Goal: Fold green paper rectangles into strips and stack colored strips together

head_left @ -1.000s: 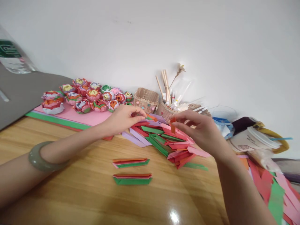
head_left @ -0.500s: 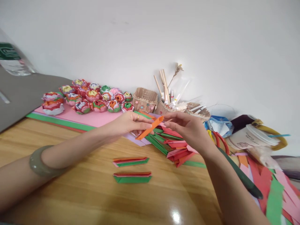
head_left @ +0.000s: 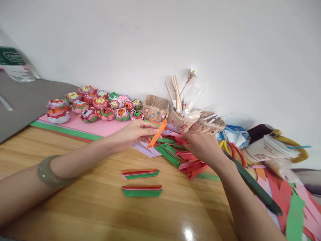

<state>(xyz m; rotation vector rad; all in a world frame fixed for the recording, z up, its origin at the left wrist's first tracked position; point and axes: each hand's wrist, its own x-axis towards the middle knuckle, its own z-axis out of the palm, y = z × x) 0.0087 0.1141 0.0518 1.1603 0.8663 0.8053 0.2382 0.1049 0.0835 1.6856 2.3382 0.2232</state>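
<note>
My left hand point(head_left: 139, 132) pinches a folded orange paper strip point(head_left: 157, 134), tilted up to the right above the table. My right hand point(head_left: 202, 145) reaches down at a heap of folded red paper strips point(head_left: 193, 165); its fingertips are partly hidden, so whether they grip one does not show. Folded green paper strips point(head_left: 168, 154) lie between the hands. Nearer to me, two nested stacks of folded strips, an upper stack point(head_left: 140, 173) and a lower stack point(head_left: 142, 190), lie on the wooden table point(head_left: 100, 207).
Several paper flowers point(head_left: 101, 103) stand on pink sheets point(head_left: 75, 126) at the back left. Behind the heap are small craft-stick baskets point(head_left: 155, 107) with sticks and pens. Red-handled scissors point(head_left: 237, 152), a lidded cup point(head_left: 271, 147) and cut paper strips point(head_left: 278, 187) lie right.
My right hand has left the orange strip and moved down to the red folded strips. My left hand keeps the orange strip, now tilted more steeply.
</note>
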